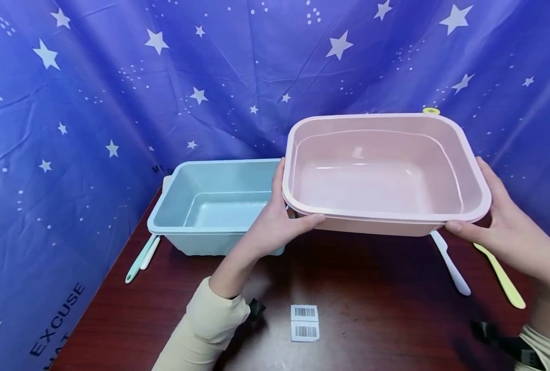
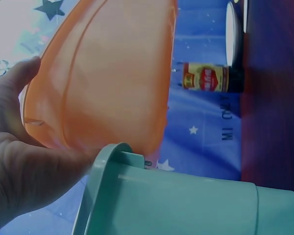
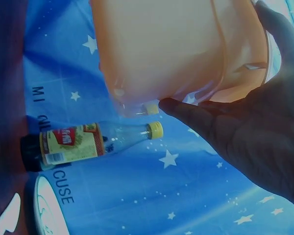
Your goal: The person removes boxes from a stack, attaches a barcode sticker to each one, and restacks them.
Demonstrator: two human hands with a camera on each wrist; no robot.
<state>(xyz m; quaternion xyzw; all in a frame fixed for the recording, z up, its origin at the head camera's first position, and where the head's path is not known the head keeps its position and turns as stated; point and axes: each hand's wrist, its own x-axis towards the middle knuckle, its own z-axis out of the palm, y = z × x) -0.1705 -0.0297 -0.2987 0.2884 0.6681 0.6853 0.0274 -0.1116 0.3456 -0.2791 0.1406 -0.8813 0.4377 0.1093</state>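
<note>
- Broadly, the background is filled by a blue-violet star-printed cloth curtain (image 1: pixel 228 77).
- In front of it, everything is carried or overlooked by a glossy, dark reddish-brown surface (image 1: pixel 372 288).
- A pale pink rectangular plastic basin with rounded corners (image 1: pixel 381 175) is held above the surface, right of centre, its inside tilted toward the head camera.
- A light blue rectangular plastic basin (image 1: pixel 201 245) is seated on the surface to the left, its right end overlapped by the left hand.
- The pink basin is gripped at its left end by the left hand (image 1: pixel 277 221) and at its right end by the right hand (image 1: pixel 502 221); both are curled around it, thumbs laid at the near side.
- Behind the pink basin, a labelled clear bottle with a yellow cap (image 3: pixel 83 143) is stood upright.
- At the right, a white knife-shaped utensil (image 1: pixel 451 265) and a yellow-green one (image 1: pixel 502 278) are laid.
- By the blue basin's left end, an aqua handle (image 1: pixel 140 257) and a white handle (image 1: pixel 151 252) are partly hidden.
- Near the front, a white barcode label (image 1: pixel 305 323) is seen.
</note>
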